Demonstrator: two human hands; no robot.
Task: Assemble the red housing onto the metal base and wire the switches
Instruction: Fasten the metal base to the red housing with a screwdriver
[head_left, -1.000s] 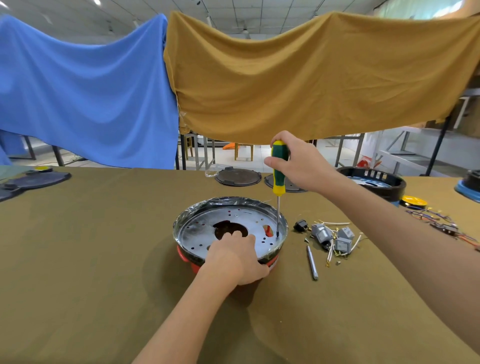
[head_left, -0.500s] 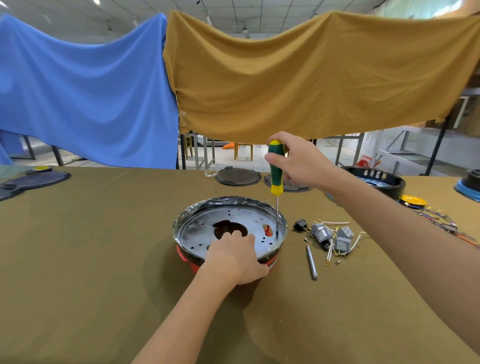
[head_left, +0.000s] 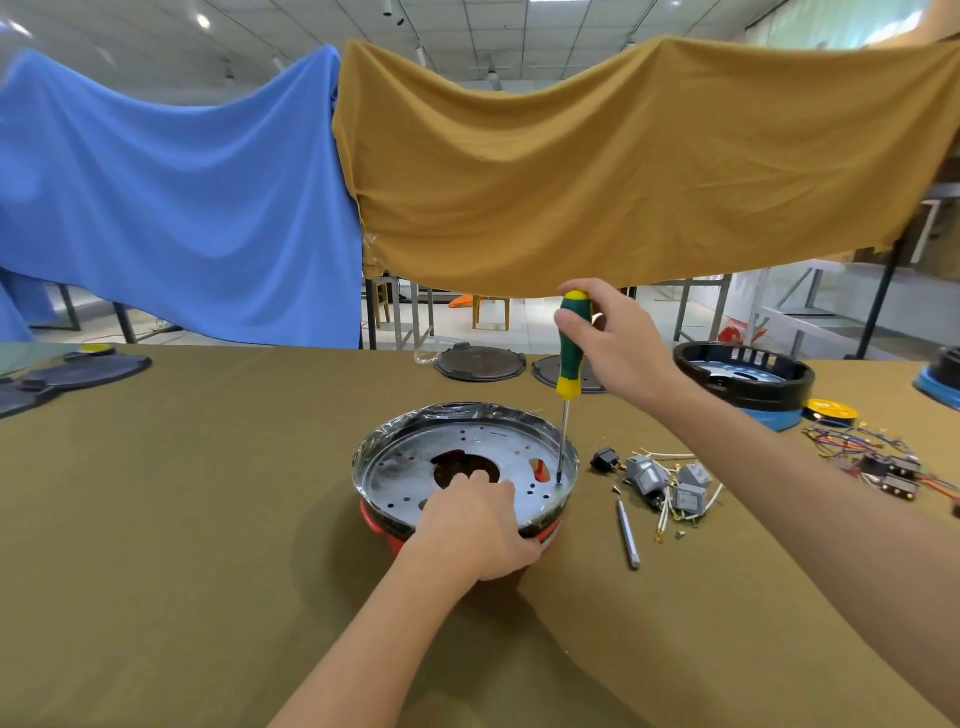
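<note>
— Olive-brown cloth covers the table (head_left: 156, 519); what do we log nearest us?

— Item one: left hand (head_left: 475, 530), fingers curled over the near rim of the metal base (head_left: 415, 467), pinning it. Item two: the base itself, a shiny perforated disc with a dark central opening, seated on the red housing (head_left: 376, 525), which shows only as a red lip beneath, mid-table.

— And the step in hand?

— Fastening, we judge. Right hand (head_left: 618, 343) pinches the top of the screwdriver (head_left: 570, 353), green and yellow grip, shaft upright, tip down on the plate near its right edge. Whether a screw sits under the tip we cannot tell; it is too small.

— Next move calls for?

— Steady downward pressure while turning, shaft kept vertical, base held from spinning.

— Further out?

— Loose bit (head_left: 627, 535), then switches (head_left: 670, 483) with white leads, unwired, just right of the base. Beyond: black housing (head_left: 743, 374), hanging blue and mustard cloths.
</note>
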